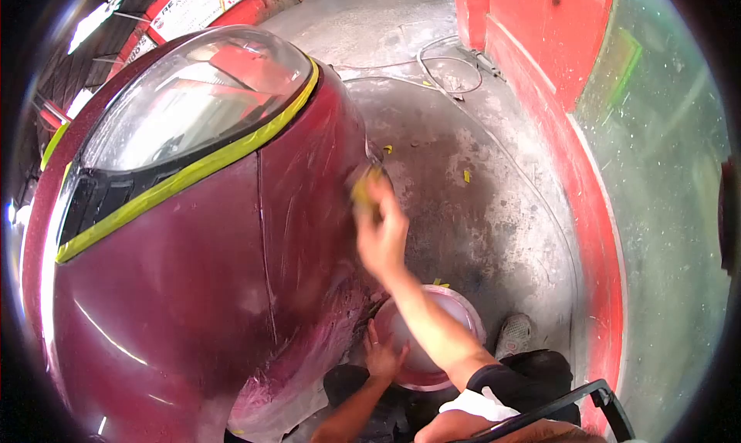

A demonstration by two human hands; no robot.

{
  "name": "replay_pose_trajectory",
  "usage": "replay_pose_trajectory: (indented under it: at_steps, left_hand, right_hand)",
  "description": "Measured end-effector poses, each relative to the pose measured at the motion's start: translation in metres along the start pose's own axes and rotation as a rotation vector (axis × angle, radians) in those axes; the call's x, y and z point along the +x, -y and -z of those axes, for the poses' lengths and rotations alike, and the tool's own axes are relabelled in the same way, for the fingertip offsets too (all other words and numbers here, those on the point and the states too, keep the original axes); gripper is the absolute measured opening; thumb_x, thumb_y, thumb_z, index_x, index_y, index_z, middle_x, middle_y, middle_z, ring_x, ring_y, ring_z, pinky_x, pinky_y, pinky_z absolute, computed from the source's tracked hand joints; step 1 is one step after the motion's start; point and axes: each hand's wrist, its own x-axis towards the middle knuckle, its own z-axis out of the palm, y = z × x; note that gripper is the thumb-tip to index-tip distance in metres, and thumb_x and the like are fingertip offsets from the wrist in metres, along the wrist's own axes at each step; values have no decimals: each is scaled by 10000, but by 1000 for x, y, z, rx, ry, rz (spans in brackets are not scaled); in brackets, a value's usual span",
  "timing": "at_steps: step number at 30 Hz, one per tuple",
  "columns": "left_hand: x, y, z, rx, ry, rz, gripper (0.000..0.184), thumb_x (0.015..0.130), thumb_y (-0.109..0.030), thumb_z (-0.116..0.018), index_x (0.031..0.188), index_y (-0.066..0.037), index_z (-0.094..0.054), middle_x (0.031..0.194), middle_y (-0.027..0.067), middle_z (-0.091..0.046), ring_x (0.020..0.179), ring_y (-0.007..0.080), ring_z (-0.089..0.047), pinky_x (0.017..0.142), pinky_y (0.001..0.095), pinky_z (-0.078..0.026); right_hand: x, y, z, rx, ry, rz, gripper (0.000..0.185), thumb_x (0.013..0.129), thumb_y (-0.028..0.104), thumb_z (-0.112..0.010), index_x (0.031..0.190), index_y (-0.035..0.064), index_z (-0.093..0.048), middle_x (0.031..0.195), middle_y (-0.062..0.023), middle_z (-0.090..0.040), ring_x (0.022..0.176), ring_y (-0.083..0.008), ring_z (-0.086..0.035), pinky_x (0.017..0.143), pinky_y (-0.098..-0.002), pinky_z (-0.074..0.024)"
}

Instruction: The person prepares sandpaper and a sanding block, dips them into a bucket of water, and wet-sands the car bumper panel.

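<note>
A dark red car body point(177, 289) fills the left side, its window point(201, 103) edged with yellow masking tape point(185, 169). My right hand point(384, 238) is stretched forward, closed around a yellowish sponge-like pad point(368, 188) beside the car's rear corner. Motion blurs the pad, so its exact kind and its contact with the paint are unclear. Lower down, my left hand point(383, 356) rests with fingers spread on the near-left side of a pinkish round basin point(471, 308) holding cloudy liquid.
Plastic sheeting point(278, 389) covers the car's lower side by my legs. A thin hose point(494, 138) runs across the stained concrete floor point(432, 227), where yellow tape scraps lie. A red wall point(540, 42) and a greenish panel point(664, 173) stand at right. My shoe point(515, 335) is beside the basin.
</note>
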Motion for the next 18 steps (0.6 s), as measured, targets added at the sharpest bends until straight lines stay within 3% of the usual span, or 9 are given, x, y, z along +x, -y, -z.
replay_pose_trajectory:
  at_steps: [2, 6, 7, 9, 10, 11, 13, 16, 18]
  left_hand:
    - [-1, -11, 12, -154, 19, 89, 550, 840, -493, -671, 1120, -22, -714, 1569, 285, -182, 1383, 521, -283, 1111, 560, -346]
    - [2, 0, -11, -99, 2, 59, 539, 841, -486, -669, 1102, -18, -720, 1566, 272, -198, 1374, 520, -292, 1104, 558, -357]
    - [2, 3, -14, -39, 30, 26, 538, 844, -488, -665, 1103, -20, -721, 1565, 269, -201, 1366, 519, -299, 1101, 558, -360]
    - [-5, 3, -9, 15, 71, 0, 537, 848, -489, -661, 1105, -22, -722, 1564, 266, -205, 1359, 518, -306, 1098, 558, -364]
    - [-1, -3, 4, -50, 46, 30, 541, 849, -490, -658, 1115, -23, -717, 1565, 266, -204, 1352, 518, -314, 1098, 559, -362]
    - [-1, -8, 10, -116, 21, 63, 546, 850, -491, -656, 1125, -23, -713, 1566, 266, -203, 1345, 517, -322, 1098, 561, -360]
    - [0, -5, 4, -134, 4, 82, 548, 847, -490, -657, 1115, -16, -714, 1562, 277, -207, 1349, 523, -314, 1105, 562, -349]
    - [0, 4, -19, -30, 17, 10, 533, 841, -485, -663, 1073, -10, -725, 1551, 294, -217, 1352, 526, -309, 1102, 564, -352]
    - [-3, 4, -14, 50, 11, -29, 529, 840, -490, -663, 1072, -20, -732, 1552, 303, -213, 1362, 526, -302, 1099, 563, -356]
  right_hand:
    - [50, -4, 2, 54, -1, -249, 348, 932, 48, -615, 1274, -13, -592, 1257, -178, -656, 1115, -217, -627, 986, -366, -480]
    - [-17, 12, 2, -36, -29, 47, 344, 876, 6, -665, 1217, 16, -620, 1266, -223, -635, 1229, -328, -592, 1048, -411, -446]
    - [-33, 19, 0, 74, -3, 13, 358, 860, 0, -676, 1214, 21, -627, 1295, -227, -617, 1266, -352, -561, 1071, -428, -427]
    - [-9, 6, 2, -68, -15, 64, 345, 881, 11, -655, 1225, 15, -620, 1282, -223, -628, 1236, -340, -586, 1046, -415, -445]
    - [18, -7, 2, 101, 31, -107, 344, 908, 29, -628, 1251, 13, -613, 1284, -213, -635, 1200, -311, -612, 1010, -403, -464]
    - [45, -3, 3, 16, 25, -285, 326, 922, 43, -613, 1246, 4, -610, 1256, -191, -658, 1168, -277, -630, 978, -394, -478]
    - [51, -3, 4, 78, 22, -282, 352, 913, 14, -622, 1264, -7, -607, 1185, -140, -678, 1118, -196, -623, 987, -342, -475]
    - [-24, 20, 3, 52, 45, 61, 413, 876, -50, -641, 1283, -22, -579, 1341, -222, -584, 1265, -274, -543, 1089, -395, -398]
    - [-29, 11, 0, 49, 25, 85, 394, 881, -48, -635, 1271, -23, -583, 1339, -238, -582, 1268, -284, -542, 1085, -402, -400]
